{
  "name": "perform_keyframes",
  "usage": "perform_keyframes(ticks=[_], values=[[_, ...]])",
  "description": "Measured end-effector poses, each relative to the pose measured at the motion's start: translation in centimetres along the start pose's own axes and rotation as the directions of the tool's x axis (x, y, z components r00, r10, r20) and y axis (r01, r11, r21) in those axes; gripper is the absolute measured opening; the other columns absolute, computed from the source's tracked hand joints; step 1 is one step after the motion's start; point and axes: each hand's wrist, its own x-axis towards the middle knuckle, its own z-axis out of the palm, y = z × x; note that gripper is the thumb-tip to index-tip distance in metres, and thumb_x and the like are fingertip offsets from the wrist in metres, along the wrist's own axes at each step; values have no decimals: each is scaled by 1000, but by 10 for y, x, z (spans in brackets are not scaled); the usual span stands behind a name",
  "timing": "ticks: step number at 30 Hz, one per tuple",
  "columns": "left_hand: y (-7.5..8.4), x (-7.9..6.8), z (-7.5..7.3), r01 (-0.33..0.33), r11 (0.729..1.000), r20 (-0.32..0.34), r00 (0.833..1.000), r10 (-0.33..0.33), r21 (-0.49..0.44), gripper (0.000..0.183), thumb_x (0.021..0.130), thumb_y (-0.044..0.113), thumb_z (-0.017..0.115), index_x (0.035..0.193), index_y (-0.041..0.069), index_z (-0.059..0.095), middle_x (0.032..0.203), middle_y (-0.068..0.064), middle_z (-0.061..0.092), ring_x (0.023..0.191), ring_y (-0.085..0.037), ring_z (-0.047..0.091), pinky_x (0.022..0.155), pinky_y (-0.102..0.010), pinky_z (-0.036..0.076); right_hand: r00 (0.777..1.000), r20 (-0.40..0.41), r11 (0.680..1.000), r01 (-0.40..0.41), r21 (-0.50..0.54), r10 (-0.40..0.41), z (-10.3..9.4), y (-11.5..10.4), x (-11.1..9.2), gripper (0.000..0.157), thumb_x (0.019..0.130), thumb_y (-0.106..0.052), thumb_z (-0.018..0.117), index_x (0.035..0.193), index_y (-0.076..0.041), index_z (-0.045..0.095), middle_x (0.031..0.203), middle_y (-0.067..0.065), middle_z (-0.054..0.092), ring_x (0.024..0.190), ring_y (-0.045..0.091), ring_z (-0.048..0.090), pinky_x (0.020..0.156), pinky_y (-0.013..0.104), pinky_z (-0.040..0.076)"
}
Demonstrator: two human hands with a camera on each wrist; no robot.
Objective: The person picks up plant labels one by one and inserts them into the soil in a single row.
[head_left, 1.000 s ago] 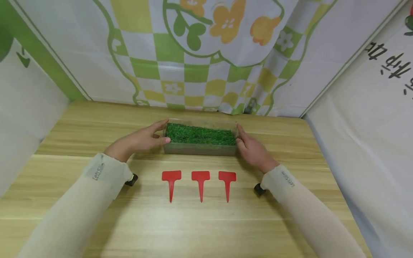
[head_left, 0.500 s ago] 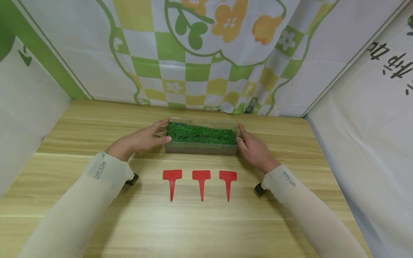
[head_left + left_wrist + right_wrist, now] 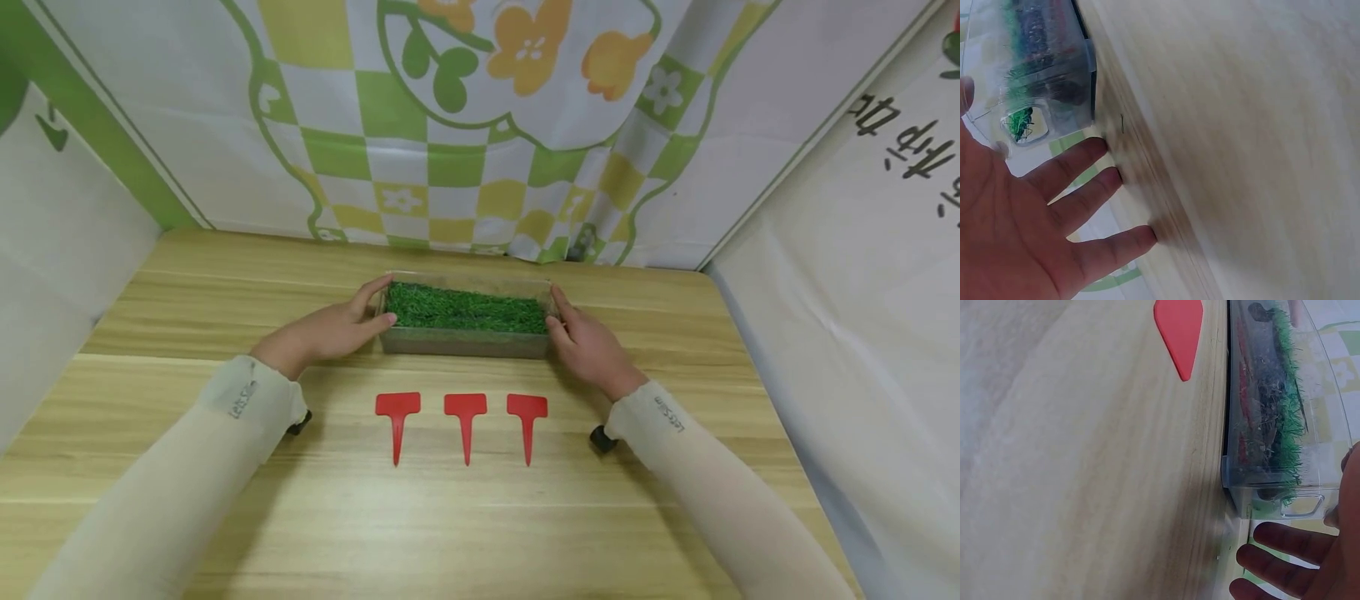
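Left hand [image 3: 326,329] and right hand [image 3: 595,350], I have one at each short end of a clear plastic box [image 3: 465,343], gripping it between thumb and forefinger. It lies crosswise in the middle of the frame, a little above the rows of other things, and it is filled with green artificial grass [image 3: 465,310]. On the left, my thumb presses the nearer corner while the forefinger reaches to the farther one; on the right I hold the box in much the same way. Both wrist views show my other fingers stretched out away from the box, and a rounded slot [image 3: 1045,119] in the end wall beside them. Something dark lies below the grass, though the cloudy wall makes it hard for me to tell what it is.

Just below the box in the frame, three red T-shaped markers lie flat in a row on the wooden worktop [image 3: 480,533]: the left marker [image 3: 397,406], the middle marker [image 3: 466,406] and the right marker [image 3: 527,407]. Their broad heads are toward the box, and their points face the bottom of the frame.

My pale sleeves [image 3: 157,483] come in from the lower corners. A checked, flowered cloth [image 3: 465,167] hangs across the top of the frame.
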Motion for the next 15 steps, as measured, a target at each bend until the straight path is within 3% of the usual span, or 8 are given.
perform_keyframes(ticks=[10,15], values=[[2,3,3,34,989,-36,999,-29,141,75,101,68,24,155,43,-21,155,-26,39,133,-50,48,106,-67,36,1000,2,1000,-18,-4,18,-1,-1,-1,62,109,-45,27,163,-21,9,160,16,34,141,38,43,112,54,37],[2,4,4,37,987,-39,999,-31,154,75,101,67,24,156,43,-21,154,-26,40,132,-50,49,106,-66,37,999,-52,999,-4,-49,2,0,-4,-2,63,108,-47,28,163,-17,17,144,20,54,124,39,58,100,57,46]])
